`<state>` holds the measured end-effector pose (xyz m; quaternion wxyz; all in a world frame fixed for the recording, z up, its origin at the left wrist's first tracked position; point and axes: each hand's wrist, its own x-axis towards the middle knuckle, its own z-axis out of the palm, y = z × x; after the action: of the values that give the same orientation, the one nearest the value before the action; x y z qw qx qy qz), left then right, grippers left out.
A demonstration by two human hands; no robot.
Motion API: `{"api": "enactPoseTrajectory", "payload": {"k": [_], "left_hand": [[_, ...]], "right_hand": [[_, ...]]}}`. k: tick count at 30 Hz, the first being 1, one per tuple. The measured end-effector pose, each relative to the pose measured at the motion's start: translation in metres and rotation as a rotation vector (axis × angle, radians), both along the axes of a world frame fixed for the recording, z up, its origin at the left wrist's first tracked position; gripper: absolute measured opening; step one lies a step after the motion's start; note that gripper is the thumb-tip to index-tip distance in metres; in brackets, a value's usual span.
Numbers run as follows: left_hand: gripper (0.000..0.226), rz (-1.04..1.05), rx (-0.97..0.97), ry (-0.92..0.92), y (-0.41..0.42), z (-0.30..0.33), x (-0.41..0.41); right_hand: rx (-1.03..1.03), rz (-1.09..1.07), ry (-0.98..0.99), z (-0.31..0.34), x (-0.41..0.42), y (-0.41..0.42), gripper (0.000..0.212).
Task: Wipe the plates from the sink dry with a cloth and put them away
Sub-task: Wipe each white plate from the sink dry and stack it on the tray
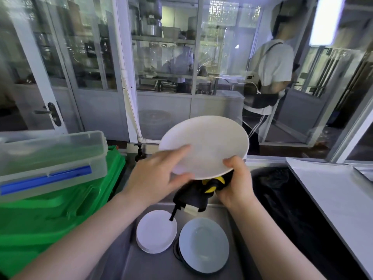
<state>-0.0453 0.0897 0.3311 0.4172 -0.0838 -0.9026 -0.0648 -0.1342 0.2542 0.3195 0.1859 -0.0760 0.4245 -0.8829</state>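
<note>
**dishguy:** Holding a white plate (203, 146) up over the sink (181, 267) in the head view, tilted so its face points back at me. Left hand (159, 174) grips the plate's near-left rim, thumb under the edge and fingers spread over the face. Right hand (236, 178) is curled on the near-right rim, and it's got a black and yellow cloth (199, 193) bunched against the plate's underside. A tail of the cloth dangles toward the sink.

**panfan:** What's down in the sink then?

**dishguy:** Two piles on the sink floor, right below the raised plate. On the left, a small stack of white plates (156, 232). Just beside it on the right, a pale bluish plate (203, 245) sitting on something dark-rimmed, can't tell what.

**panfan:** And around the sink?

**dishguy:** Left of the sink there's a green crate (50, 217) with a clear lidded box (52, 158) with blue clips on top. Behind the sink, a dark pump bottle (139, 153). To the right, a white counter (335, 193). Well past the sink, a person in a white shirt (270, 77) stands by glass partitions.
</note>
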Motion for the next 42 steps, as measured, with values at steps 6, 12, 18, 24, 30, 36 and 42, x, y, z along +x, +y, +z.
{"api": "enactPoseTrajectory", "payload": {"k": [6, 12, 18, 24, 30, 36, 42], "left_hand": [[0.048, -0.256, 1.637, -0.408, -0.008, 0.001, -0.014], [0.026, -0.447, 1.9, -0.452, -0.002, -0.017, -0.012], [0.034, -0.379, 1.626, -0.26, 0.011, -0.037, -0.011], [0.039, -0.332, 1.442, -0.205, 0.02, -0.041, -0.014], [0.036, -0.209, 1.359, -0.154, 0.044, -0.045, -0.019], [0.04, -0.29, 1.415, -0.175, 0.054, -0.044, -0.014], [0.032, -0.29, 1.396, -0.338, 0.065, -0.047, -0.007]], "right_hand": [[0.041, 0.02, -0.036, -0.005, -0.002, 0.011, 0.03], [0.169, -0.003, -0.122, -0.013, -0.009, 0.02, 0.048], [0.219, -0.098, -0.135, -0.025, -0.014, 0.038, 0.016], [0.422, -0.303, 0.252, -0.029, -0.012, 0.047, 0.023], [0.714, -0.208, 0.967, -0.025, 0.012, 0.034, 0.053], [0.826, -0.351, 1.192, -0.04, 0.005, 0.036, 0.037], [0.976, -0.515, 0.927, -0.017, -0.033, 0.045, 0.034]]}}
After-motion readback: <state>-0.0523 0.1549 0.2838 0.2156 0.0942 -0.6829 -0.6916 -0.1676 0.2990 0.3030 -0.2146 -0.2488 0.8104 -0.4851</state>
